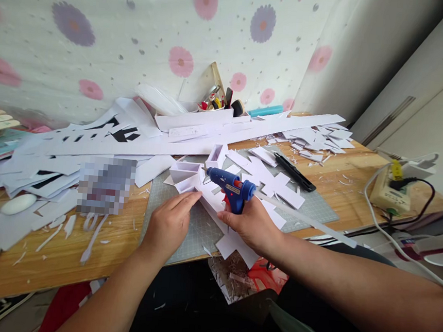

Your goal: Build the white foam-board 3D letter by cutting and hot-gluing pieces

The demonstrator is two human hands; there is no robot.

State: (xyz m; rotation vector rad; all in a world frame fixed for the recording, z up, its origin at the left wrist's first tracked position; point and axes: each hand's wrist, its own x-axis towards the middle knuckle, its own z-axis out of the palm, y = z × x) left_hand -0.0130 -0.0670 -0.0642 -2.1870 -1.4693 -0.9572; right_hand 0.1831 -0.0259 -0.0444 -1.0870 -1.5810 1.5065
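While the left hand (172,221), grip unclear, touches boxes (187,170) edging bare mat (157,201), the right (257,225) grips a glue gun (225,178).

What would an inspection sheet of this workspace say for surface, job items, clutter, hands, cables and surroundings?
Surface: wooden table, gray cutting mat on it.
Job items: blue glue gun, nozzle near white boxes; paper cutouts and black knife alongside.
Clutter: paper scraps back right; white sheets left.
Hands: right hand grips glue gun; left hand at boxes, grip unclear.
Cables: white cord and black cord, right.
Surroundings: flowered covering behind; white cabinet right.
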